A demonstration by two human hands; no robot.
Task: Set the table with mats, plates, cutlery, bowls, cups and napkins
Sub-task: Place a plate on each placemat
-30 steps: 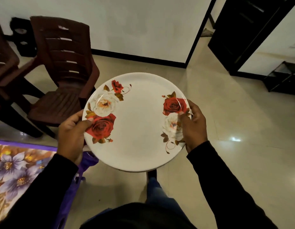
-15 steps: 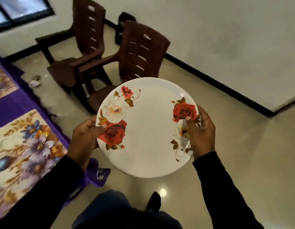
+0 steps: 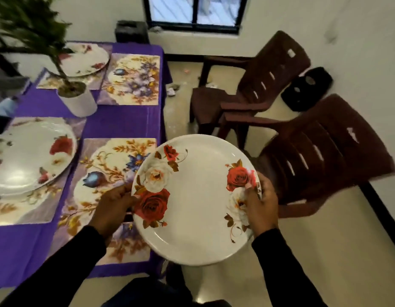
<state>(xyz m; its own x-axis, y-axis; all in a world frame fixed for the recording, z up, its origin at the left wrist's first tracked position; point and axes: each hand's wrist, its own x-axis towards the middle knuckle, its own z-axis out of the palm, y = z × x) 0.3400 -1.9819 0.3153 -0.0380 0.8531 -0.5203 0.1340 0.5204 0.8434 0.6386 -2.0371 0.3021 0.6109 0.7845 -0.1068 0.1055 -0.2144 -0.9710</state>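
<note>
Head view: rose-print plate (image 3: 198, 202), no writing.

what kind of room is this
Most likely a dining area in a home: a table under a purple cloth with floral mats and rose plates, brown plastic chairs beside it, and a potted plant.

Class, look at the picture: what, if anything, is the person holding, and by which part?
A rose-patterned plate, held by its rim: the left hand grips the left edge, the right hand the right edge, thumbs on top.
</note>
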